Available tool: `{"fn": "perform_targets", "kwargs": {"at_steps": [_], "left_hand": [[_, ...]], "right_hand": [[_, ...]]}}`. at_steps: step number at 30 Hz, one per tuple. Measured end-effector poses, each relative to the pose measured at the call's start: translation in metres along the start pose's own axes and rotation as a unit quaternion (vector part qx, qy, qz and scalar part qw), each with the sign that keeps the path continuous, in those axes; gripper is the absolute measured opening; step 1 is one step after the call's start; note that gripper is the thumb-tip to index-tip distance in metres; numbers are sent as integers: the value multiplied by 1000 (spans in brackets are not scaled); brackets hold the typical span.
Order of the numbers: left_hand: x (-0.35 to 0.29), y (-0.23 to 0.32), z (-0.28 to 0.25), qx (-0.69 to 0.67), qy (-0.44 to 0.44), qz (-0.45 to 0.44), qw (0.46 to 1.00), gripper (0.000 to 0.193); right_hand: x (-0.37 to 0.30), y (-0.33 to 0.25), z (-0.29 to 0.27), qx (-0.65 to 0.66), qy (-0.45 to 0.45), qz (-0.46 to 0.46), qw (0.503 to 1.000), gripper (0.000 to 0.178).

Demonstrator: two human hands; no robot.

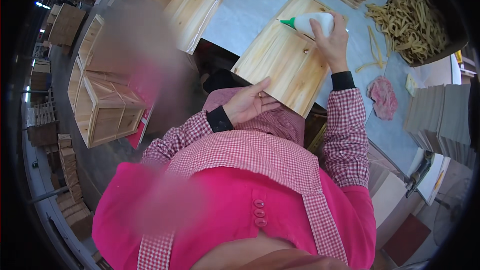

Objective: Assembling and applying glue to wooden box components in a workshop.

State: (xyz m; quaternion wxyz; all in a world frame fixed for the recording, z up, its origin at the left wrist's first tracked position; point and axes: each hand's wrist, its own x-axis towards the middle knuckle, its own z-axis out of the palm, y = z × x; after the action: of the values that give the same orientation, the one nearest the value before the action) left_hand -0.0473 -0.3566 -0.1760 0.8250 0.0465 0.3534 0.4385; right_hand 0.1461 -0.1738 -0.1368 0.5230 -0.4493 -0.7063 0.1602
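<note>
A white squeeze bottle (pixel 303 22) with a pointed green nozzle (pixel 289 22) is above the far part of a wooden board (pixel 280 60). The right hand (pixel 330 40) has it by its base end, thumb on the near side and fingers wrapped closely around the body. The bottle lies nearly level, its long axis running left to right, tip to the left by the board's left edge; whether the tip touches the wood I cannot tell. Any writing on the bottle is too small or covered to read.

The board is pale, with darker lengthwise bands and a few knots. Its long axis slants from near left to far right on the grey-blue table (pixel 240 22), the near end jutting past the edge. There the left hand (pixel 246 102) holds it, thumb on top, fingers loosely bent and partly hidden beneath.
</note>
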Motion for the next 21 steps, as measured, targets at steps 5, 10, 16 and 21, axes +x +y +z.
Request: {"fn": "perform_targets", "kwargs": {"at_steps": [5,10,16,21], "left_hand": [[5,0,2,-12,-25,7,1000,48],[19,-2,5,-44,-40,21,998,47],[23,0,7,-47,-33,34,998,47],[24,14,17,-48,-47,61,996,48]], "right_hand": [[-1,-9,-44,-62,-18,-35,997,39],[-29,-5,-98,-115,9,14,993,37],[-59,15,-117,-46,70,126,988,36],[-57,9,-117,104,139,197,965,33]]}}
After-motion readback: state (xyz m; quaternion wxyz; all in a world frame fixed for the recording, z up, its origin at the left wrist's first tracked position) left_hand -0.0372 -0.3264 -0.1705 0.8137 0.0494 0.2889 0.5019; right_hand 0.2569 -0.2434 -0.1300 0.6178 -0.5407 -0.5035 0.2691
